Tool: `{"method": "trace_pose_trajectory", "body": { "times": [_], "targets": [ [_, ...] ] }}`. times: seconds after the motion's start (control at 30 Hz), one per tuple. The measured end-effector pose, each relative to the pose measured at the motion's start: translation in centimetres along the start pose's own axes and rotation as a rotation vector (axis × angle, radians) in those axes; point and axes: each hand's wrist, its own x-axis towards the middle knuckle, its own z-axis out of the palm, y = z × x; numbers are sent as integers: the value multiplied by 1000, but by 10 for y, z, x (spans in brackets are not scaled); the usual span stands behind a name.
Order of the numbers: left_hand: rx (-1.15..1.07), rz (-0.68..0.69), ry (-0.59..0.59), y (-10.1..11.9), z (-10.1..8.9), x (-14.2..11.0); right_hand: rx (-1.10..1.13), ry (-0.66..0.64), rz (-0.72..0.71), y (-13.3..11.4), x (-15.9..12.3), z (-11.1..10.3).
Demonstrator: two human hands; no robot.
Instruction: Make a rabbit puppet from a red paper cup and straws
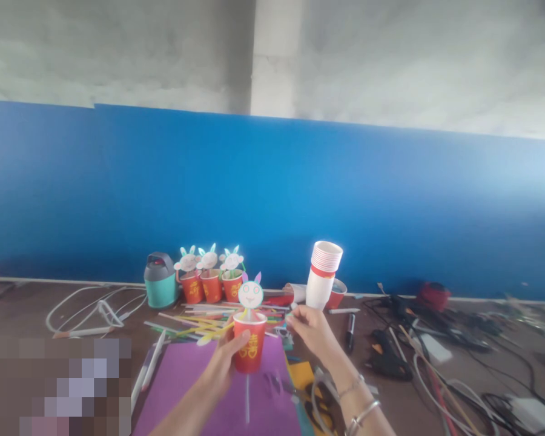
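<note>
My left hand (224, 357) is wrapped round a red paper cup (249, 345) with gold lettering. A paper rabbit face (251, 295) with purple ears rises above its rim, and a yellow straw sticks out on the left. Beneath the cup shows a pale straw (247, 399). To the cup's right, my right hand (307, 324) is pinched closed, apart from the cup; a small pale bit shows at its fingertips, too small to name. Below both hands lies a purple sheet (186, 381).
Several red cups (211, 286) with rabbit faces stand behind, beside a teal container (160, 281). Loose straws (200, 321) are scattered there. A stack of paper cups (324, 272) rises behind my right hand. Rightward lie a marker (350, 333), a black glue gun (388, 357) and tangled cables.
</note>
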Motion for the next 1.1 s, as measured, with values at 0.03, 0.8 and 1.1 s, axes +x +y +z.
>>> {"method": "trace_pose_trajectory", "body": {
  "times": [0.03, 0.8, 1.1],
  "targets": [
    [0, 1, 9, 0, 0, 0, 1, -4, 1, 0, 0, 0],
    [-45, -21, 74, 4, 2, 2, 81, -103, 224, -4, -3, -18],
    [-84, 6, 64, 7, 13, 0, -195, -675, 154, -8, -24, 16]
  ]
}}
